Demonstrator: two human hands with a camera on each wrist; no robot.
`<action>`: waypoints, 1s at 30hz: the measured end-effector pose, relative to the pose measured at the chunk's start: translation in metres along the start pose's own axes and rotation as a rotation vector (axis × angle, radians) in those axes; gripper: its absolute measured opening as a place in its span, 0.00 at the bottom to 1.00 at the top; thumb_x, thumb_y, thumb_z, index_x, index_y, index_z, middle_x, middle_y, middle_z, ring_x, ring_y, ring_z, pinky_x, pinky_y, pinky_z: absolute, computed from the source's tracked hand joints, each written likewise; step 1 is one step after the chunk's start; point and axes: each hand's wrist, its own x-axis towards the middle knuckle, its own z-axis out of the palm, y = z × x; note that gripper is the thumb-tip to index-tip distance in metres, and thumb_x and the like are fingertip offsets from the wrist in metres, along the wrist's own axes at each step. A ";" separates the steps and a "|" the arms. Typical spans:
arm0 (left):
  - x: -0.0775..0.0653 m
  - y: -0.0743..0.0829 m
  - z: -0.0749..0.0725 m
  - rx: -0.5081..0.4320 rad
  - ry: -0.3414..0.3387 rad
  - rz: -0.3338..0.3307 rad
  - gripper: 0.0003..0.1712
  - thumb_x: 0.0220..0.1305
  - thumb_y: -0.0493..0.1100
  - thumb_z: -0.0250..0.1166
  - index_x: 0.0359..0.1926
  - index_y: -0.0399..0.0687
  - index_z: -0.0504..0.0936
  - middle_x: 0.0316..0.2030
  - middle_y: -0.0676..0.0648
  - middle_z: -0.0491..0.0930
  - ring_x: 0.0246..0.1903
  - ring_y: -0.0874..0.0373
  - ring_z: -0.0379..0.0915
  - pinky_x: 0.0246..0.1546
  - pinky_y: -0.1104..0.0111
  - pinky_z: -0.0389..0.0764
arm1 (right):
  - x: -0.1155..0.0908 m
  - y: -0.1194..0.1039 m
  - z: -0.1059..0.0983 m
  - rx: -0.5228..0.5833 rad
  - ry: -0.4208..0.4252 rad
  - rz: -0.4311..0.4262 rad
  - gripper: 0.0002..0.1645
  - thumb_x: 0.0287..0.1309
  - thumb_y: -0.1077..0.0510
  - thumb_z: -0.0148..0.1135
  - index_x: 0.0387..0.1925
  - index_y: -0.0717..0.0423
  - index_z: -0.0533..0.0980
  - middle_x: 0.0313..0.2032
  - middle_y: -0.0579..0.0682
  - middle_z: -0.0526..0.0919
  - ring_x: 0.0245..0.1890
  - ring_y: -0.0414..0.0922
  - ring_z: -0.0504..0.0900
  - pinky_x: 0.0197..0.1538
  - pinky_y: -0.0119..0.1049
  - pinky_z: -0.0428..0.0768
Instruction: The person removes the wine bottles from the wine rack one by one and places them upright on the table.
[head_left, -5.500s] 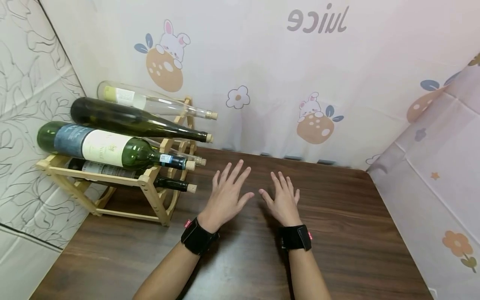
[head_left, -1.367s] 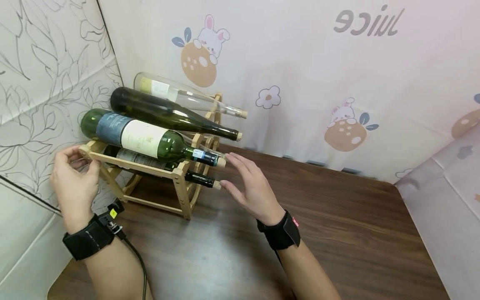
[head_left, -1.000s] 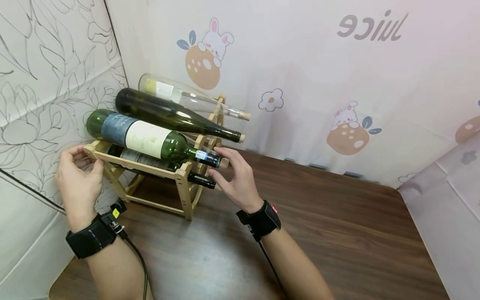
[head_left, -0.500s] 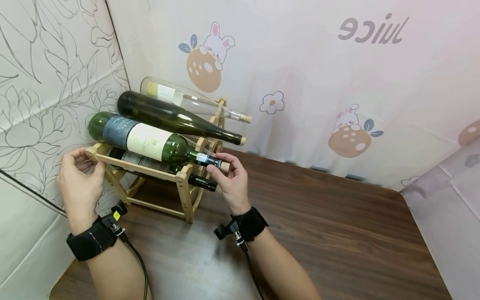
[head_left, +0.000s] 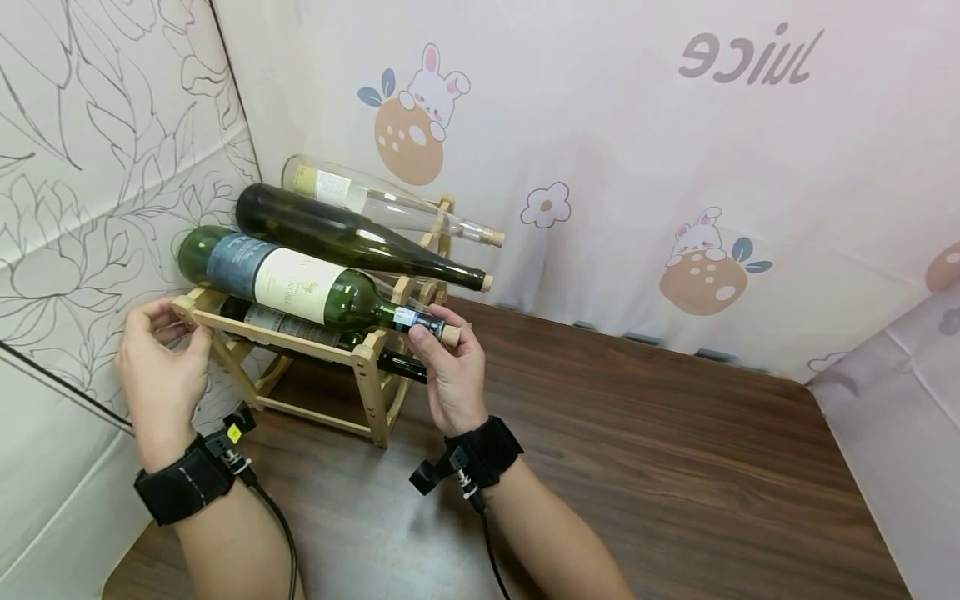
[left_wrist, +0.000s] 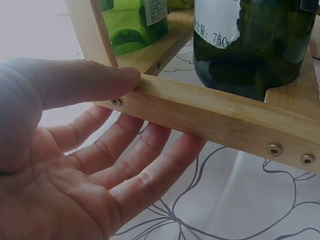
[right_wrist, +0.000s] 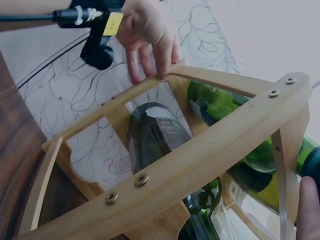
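A light wooden wine rack (head_left: 367,379) stands on the table at the left in the head view. My left hand (head_left: 161,367) holds its near left corner; in the left wrist view the thumb lies on top of the wooden rail (left_wrist: 215,112) with the fingers underneath. On the rack's top lies a green wine bottle (head_left: 300,283) with a blue and cream label. My right hand (head_left: 456,375) grips this bottle's dark neck just behind the cork (head_left: 451,335), thumb on the near side. Beneath it, a darker bottle (head_left: 292,323) lies on the lower level, its neck end partly hidden by the right hand.
Behind the green bottle, a dark slim bottle (head_left: 337,233) and a clear bottle (head_left: 390,208) lie on the rack's top. The rack stands close to the patterned left wall covering (head_left: 90,208). Brown table surface (head_left: 675,467) extends to the right. Cables trail from both wrist cameras.
Both hands were spread over the table at first. The left hand took hold of the rack's corner; the right moved to the green bottle and closed around its neck. The bottles stay in place.
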 end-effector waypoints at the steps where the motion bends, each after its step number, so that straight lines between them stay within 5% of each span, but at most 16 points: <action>1: 0.000 0.000 0.000 0.002 0.000 0.001 0.28 0.71 0.44 0.64 0.70 0.55 0.74 0.67 0.46 0.80 0.42 0.83 0.68 0.44 0.86 0.70 | 0.000 0.000 0.001 0.008 0.008 -0.002 0.23 0.64 0.77 0.62 0.60 0.65 0.77 0.55 0.55 0.77 0.51 0.44 0.86 0.57 0.33 0.89; 9: 0.000 0.002 0.001 -0.004 0.017 0.012 0.27 0.70 0.43 0.65 0.69 0.54 0.76 0.61 0.52 0.81 0.41 0.83 0.68 0.41 0.87 0.70 | 0.002 -0.003 0.006 0.015 0.066 0.017 0.22 0.63 0.78 0.62 0.57 0.63 0.81 0.56 0.61 0.76 0.49 0.45 0.87 0.54 0.33 0.90; 16: 0.001 0.000 0.001 -0.005 0.005 -0.011 0.28 0.70 0.44 0.65 0.70 0.57 0.75 0.64 0.50 0.81 0.41 0.82 0.69 0.44 0.86 0.70 | 0.006 -0.003 0.008 0.052 0.077 0.031 0.19 0.62 0.80 0.61 0.54 0.71 0.79 0.55 0.60 0.77 0.49 0.48 0.87 0.52 0.34 0.91; 23: 0.000 0.001 0.001 -0.008 0.005 -0.015 0.27 0.70 0.45 0.65 0.69 0.58 0.75 0.65 0.51 0.80 0.41 0.82 0.69 0.45 0.85 0.71 | 0.007 -0.007 0.004 0.088 0.070 0.041 0.20 0.62 0.81 0.59 0.46 0.59 0.83 0.50 0.56 0.79 0.48 0.47 0.88 0.52 0.34 0.91; 30: 0.000 0.000 0.000 0.003 -0.015 -0.027 0.28 0.71 0.44 0.64 0.71 0.58 0.74 0.66 0.51 0.79 0.44 0.80 0.70 0.43 0.86 0.71 | 0.003 -0.009 0.001 0.085 0.039 0.022 0.19 0.63 0.79 0.58 0.47 0.58 0.81 0.54 0.58 0.79 0.49 0.47 0.86 0.53 0.31 0.90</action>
